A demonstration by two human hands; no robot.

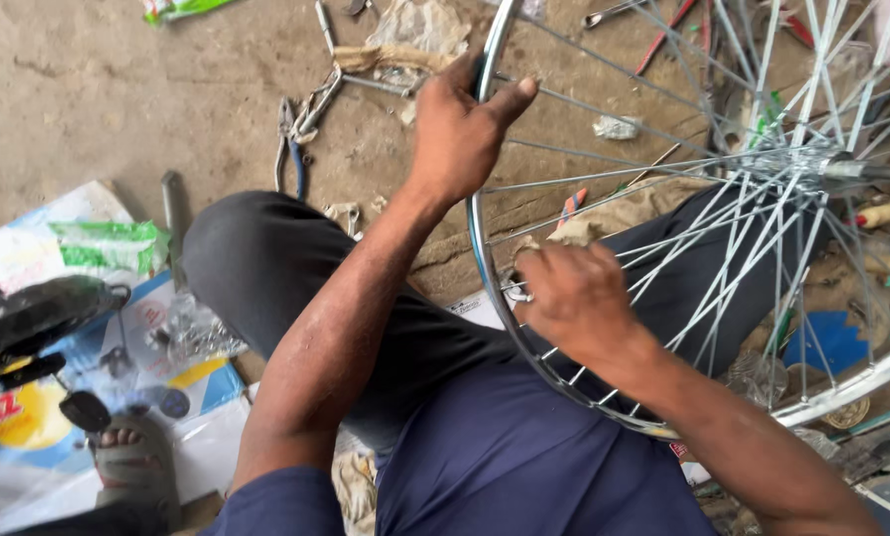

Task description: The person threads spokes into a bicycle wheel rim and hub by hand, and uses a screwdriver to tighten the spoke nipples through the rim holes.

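Note:
A shiny metal bicycle wheel rim [482,238] with thin steel spokes [663,169] running to a hub [822,164] lies across my lap. My left hand [462,129] grips the rim at its upper edge, thumb stretched along it. My right hand [579,298] is closed on a small metal tool [517,291] set against the inside of the rim where a spoke ends. My knee in dark trousers [266,263] sits under the left arm.
Pliers [288,149], wrenches [321,94] and rags lie on the dirt floor beyond the wheel. Plastic bags and printed packets [78,248] sit at the left, with a sandalled foot [132,462]. More tools and a blue object [830,342] show under the spokes at right.

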